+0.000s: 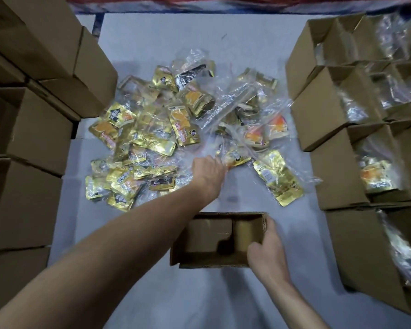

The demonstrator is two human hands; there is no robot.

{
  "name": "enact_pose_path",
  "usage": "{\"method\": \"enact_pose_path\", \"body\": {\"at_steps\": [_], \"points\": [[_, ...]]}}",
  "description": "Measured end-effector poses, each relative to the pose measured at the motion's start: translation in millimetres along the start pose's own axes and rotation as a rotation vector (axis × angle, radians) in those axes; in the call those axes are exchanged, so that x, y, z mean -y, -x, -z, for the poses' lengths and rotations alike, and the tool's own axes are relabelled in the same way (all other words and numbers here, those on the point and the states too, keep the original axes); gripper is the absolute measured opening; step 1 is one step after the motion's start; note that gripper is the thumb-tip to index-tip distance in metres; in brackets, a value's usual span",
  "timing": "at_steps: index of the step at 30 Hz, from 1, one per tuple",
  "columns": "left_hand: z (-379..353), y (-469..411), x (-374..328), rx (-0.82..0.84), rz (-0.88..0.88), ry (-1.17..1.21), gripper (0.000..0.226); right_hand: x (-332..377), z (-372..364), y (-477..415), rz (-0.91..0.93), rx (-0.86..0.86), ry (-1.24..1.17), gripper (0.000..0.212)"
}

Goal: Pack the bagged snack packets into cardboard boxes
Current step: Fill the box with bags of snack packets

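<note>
Fingers (270, 224) of the right hand (268, 245) clasp the open box (199, 236); the left hand (208, 171), grip unclear, reaches amid bagged packets (152, 129) on a pale table (138, 43) between stacked cartons (33, 129).

Open table (199, 305) lane between flanking box stacks (33, 129), packet heap (150, 129) midway

Our left arm reaches forward, left hand (208, 173) knuckles-up, fingers blurred. Our right hand (266, 248), close in, grips the cardboard box (209, 233) wall, thumb inside.

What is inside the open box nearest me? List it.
No packets: only bare cardboard bottom flaps show in the open box. The right hand grips its right wall, hiding that near corner.
</note>
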State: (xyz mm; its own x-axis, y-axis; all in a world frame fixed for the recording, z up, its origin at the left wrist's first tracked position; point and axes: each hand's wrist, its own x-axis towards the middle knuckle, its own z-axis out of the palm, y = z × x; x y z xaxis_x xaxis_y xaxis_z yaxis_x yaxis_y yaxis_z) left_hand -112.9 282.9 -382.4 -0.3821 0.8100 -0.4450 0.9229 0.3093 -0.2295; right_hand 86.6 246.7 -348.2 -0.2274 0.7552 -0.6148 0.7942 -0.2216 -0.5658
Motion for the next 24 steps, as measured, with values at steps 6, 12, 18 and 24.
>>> {"method": "enact_pose_path", "body": {"at_steps": [6, 12, 18, 24], "points": [[-25.8, 14.8, 15.0, -0.217, 0.096, 0.357, 0.029, -0.3, 1.2, 3.7, 0.023, 0.026, -0.026, 0.078], [-14.1, 61.0, 46.7, -0.501, 0.283, 1.099, 0.023, 6.9, -0.9, -6.5, 0.029, 0.069, -0.018, 0.072], [-17.2, 109.8, 90.7, -0.612, 0.301, 1.227, 0.014, 12.1, -12.5, -8.9, 0.078, 0.150, -0.008, 0.065], [19.5, 153.9, 105.6, -0.739, 0.208, 1.422, 0.021, 15.2, -25.4, -9.8, 0.103, 0.155, 0.016, 0.043]]}}
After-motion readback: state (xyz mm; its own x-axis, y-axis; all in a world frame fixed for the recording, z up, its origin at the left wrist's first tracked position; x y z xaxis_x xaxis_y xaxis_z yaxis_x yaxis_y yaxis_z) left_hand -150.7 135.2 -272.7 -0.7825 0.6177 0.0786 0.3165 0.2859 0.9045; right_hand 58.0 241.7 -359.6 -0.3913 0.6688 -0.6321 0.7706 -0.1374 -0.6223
